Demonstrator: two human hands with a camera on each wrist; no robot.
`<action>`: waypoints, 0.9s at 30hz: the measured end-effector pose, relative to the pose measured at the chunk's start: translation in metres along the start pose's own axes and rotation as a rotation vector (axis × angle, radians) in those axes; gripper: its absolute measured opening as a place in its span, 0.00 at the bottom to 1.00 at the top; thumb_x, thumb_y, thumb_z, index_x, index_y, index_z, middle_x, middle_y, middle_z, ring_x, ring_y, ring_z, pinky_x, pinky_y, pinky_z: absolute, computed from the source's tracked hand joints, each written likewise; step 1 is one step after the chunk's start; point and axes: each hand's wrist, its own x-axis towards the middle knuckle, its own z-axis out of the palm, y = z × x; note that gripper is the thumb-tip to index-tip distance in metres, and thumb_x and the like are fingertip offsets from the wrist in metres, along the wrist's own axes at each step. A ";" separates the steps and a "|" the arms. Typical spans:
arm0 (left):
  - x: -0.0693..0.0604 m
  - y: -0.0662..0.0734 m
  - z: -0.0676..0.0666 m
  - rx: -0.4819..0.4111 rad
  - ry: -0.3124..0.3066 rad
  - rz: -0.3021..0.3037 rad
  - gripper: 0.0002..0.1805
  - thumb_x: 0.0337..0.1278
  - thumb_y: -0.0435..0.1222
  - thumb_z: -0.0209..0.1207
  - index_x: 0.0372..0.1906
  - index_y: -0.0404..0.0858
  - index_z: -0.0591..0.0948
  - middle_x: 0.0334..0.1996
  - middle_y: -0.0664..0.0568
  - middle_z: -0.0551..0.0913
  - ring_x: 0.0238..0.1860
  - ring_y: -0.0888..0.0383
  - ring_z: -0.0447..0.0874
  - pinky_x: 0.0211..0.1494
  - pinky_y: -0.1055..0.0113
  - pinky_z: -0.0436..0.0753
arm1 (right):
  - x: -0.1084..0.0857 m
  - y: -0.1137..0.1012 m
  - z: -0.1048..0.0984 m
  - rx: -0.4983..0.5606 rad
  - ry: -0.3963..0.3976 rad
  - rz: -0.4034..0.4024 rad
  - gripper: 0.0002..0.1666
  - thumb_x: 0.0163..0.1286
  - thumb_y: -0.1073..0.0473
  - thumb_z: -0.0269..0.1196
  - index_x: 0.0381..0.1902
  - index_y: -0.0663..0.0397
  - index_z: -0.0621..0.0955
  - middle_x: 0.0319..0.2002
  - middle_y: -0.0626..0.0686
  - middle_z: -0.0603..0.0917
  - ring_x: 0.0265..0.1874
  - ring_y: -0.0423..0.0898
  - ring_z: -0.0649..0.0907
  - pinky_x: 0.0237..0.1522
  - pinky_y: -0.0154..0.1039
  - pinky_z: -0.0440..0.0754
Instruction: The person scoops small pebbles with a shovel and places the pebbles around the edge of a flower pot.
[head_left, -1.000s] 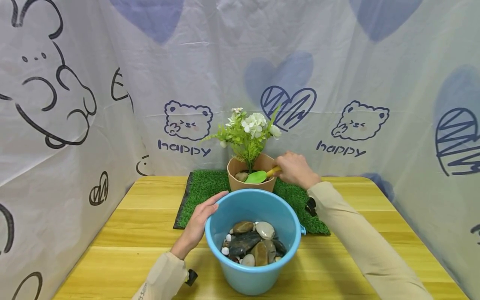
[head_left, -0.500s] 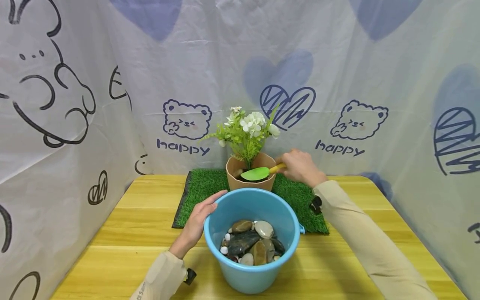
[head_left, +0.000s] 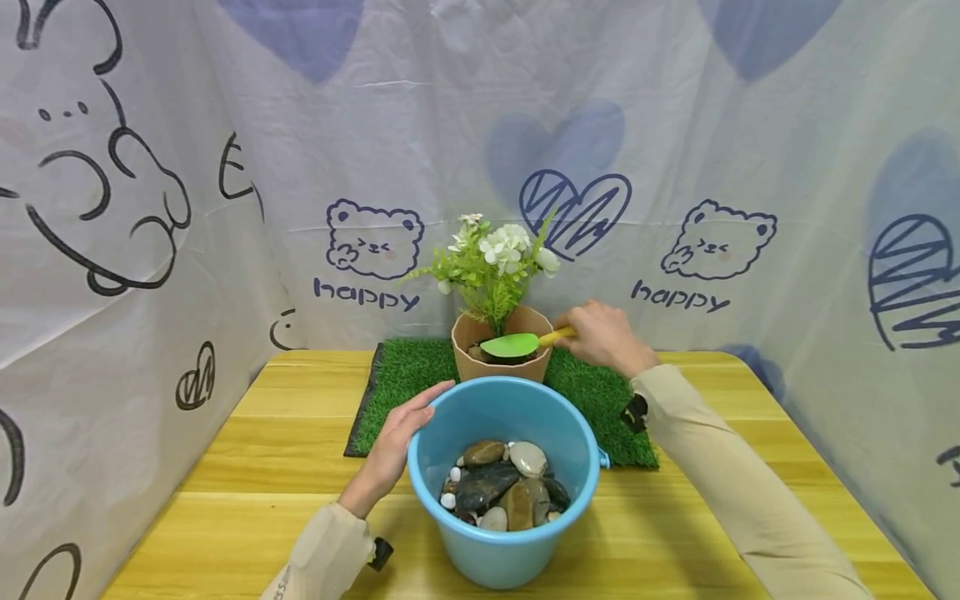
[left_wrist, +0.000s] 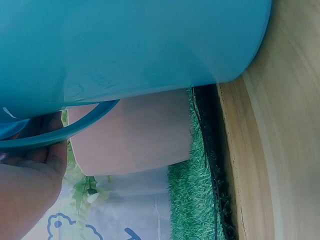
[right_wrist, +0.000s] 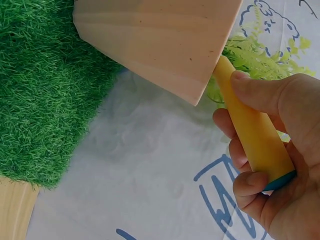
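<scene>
A blue bucket (head_left: 504,550) with wet stones in it stands in front of a tan flowerpot (head_left: 501,369). My left hand (head_left: 393,442) holds the bucket's left rim, its fingers lying along the outside beside the bucket's handle (left_wrist: 80,125) in the left wrist view. In my right hand (head_left: 603,333) is a small trowel; fingers and thumb wrap its yellow handle (right_wrist: 252,135) in the right wrist view. The green blade (head_left: 512,346) lies across the pot's opening, over dark soil and a partly covered stone. White flowers (head_left: 507,247) with green leaves rise from the pot.
Under the pot lies a green turf mat (head_left: 408,375) on the wooden table (head_left: 232,500). Printed cloth (head_left: 450,133) hangs close behind and on both sides. The bucket hides part of the mat.
My right hand has moved slightly right, and the trowel blade has come up from its lower tilt in the pot to lie more level. My left hand stays on the bucket.
</scene>
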 end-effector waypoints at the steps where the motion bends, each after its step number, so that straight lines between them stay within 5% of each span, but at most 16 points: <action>1: 0.000 0.000 0.000 -0.002 -0.002 -0.001 0.28 0.75 0.47 0.40 0.74 0.44 0.65 0.68 0.41 0.72 0.62 0.39 0.76 0.55 0.52 0.83 | 0.000 0.000 0.000 0.002 -0.001 -0.002 0.15 0.65 0.51 0.66 0.47 0.50 0.87 0.37 0.52 0.87 0.29 0.45 0.79 0.26 0.38 0.77; 14: 0.001 0.003 -0.002 0.017 -0.007 -0.018 0.27 0.75 0.46 0.40 0.74 0.44 0.65 0.68 0.40 0.71 0.62 0.38 0.76 0.55 0.51 0.83 | -0.002 0.003 0.004 0.050 -0.026 0.001 0.17 0.68 0.48 0.63 0.49 0.49 0.86 0.35 0.50 0.86 0.24 0.43 0.77 0.27 0.37 0.75; 27: 0.007 0.023 -0.008 0.081 -0.039 -0.169 0.27 0.72 0.39 0.40 0.74 0.45 0.64 0.67 0.39 0.72 0.57 0.38 0.80 0.52 0.52 0.84 | -0.007 0.010 0.009 0.077 -0.011 -0.014 0.17 0.69 0.45 0.61 0.44 0.50 0.87 0.26 0.46 0.82 0.21 0.43 0.76 0.25 0.37 0.73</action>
